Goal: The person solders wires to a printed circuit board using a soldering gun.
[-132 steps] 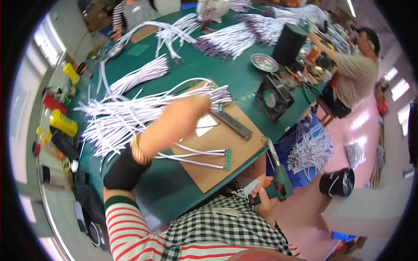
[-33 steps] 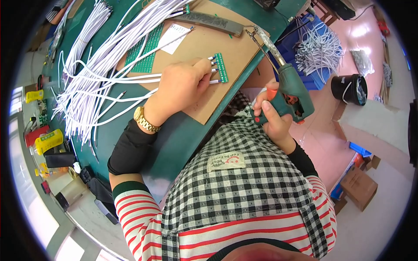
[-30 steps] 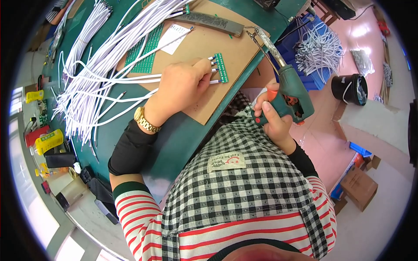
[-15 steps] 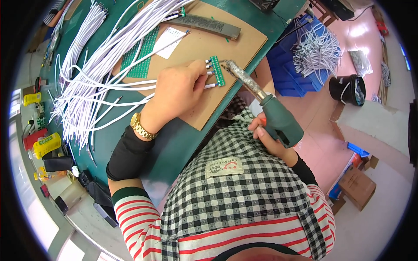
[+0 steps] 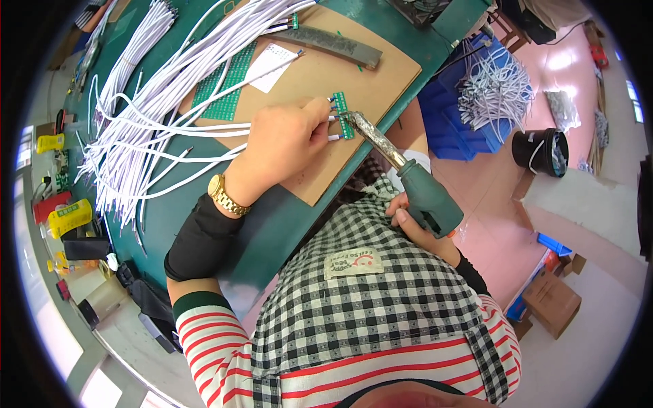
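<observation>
My left hand (image 5: pixel 284 139) is closed round white cables (image 5: pixel 228 129), its fingertips pinched by a narrow green circuit board (image 5: pixel 343 109). Stripped cable ends meet the board's left edge; part of them is hidden by the fingers. In my right hand (image 5: pixel 425 234) is a soldering gun (image 5: pixel 432 197) with a dark green body and a crusted metal barrel. Its bent tip reaches the board's lower half and appears to touch it where a cable end lies. Beneath the board is a sheet of brown cardboard (image 5: pixel 309 173).
A large heap of white cables (image 5: pixel 129 166) covers the table's left. A dark metal bar (image 5: pixel 333 44), a paper slip (image 5: pixel 271 71) and a green perforated panel (image 5: pixel 224 95) lie on the cardboard. A blue bin (image 5: pixel 445 126) of cables and a black bucket (image 5: pixel 541 151) stand at right.
The soldering gun has moved left and slightly down, bringing its tip from beside the circuit board onto it. My left hand keeps its pinch with hardly any shift.
</observation>
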Available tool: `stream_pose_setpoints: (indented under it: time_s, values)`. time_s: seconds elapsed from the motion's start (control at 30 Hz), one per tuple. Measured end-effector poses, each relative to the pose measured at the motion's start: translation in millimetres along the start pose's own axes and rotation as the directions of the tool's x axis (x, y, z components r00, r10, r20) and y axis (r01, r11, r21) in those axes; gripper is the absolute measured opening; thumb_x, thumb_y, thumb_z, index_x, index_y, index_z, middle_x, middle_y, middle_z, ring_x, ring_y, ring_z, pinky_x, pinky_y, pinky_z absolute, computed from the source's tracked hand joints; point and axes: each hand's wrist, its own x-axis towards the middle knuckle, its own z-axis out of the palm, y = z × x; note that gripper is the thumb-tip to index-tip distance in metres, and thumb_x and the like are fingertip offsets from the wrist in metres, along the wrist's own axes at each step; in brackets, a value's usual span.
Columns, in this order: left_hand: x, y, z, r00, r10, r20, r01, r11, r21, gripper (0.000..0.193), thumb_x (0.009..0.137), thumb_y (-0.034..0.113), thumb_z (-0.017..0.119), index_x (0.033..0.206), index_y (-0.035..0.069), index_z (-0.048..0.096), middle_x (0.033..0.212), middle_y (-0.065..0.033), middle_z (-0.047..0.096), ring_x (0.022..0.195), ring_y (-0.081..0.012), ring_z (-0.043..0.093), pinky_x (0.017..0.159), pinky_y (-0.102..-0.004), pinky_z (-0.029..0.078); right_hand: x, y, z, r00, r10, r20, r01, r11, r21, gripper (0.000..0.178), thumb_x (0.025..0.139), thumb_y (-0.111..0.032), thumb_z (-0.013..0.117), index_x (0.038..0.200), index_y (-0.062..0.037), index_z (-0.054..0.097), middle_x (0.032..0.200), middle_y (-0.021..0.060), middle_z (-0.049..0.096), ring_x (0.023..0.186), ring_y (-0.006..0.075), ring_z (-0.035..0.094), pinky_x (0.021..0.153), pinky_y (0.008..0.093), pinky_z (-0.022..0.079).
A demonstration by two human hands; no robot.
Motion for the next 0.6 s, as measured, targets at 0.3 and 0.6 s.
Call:
stream_pose_setpoints:
  time_s: [0.3, 0.6]
  values:
    - [2, 6, 2, 0.998, -0.059, 0.030, 0.056, 0.995, 0.088, 0.013, 0.073, 0.007, 0.061, 0.074, 0.007, 0.049, 0.062, -0.0109, 0.055, 0.054, -0.0307, 0.055, 0.048, -0.0394, 0.042, 5, -21, 8, 0.976, 0.205, -0.070, -0.200, 0.977, 0.073, 0.008, 0.087, -0.011, 0.056, 0.091, -0.0036, 0.057, 0.076, 0.0017, 0.058, 0.067, 0.0097, 0.055, 0.062, 0.0251, 0.045]
    - [3, 5, 1, 1.000, -0.029, 0.005, 0.029, 0.997, 0.075, 0.009, 0.074, 0.010, 0.057, 0.078, 0.007, 0.050, 0.059, -0.0113, 0.056, 0.054, -0.0317, 0.057, 0.048, -0.0420, 0.044, 0, -9, 7, 0.991, 0.082, -0.104, -0.062, 0.980, 0.188, 0.018, 0.087, -0.007, 0.055, 0.104, -0.0028, 0.054, 0.080, 0.0044, 0.058, 0.069, 0.0097, 0.055, 0.064, 0.0247, 0.045]
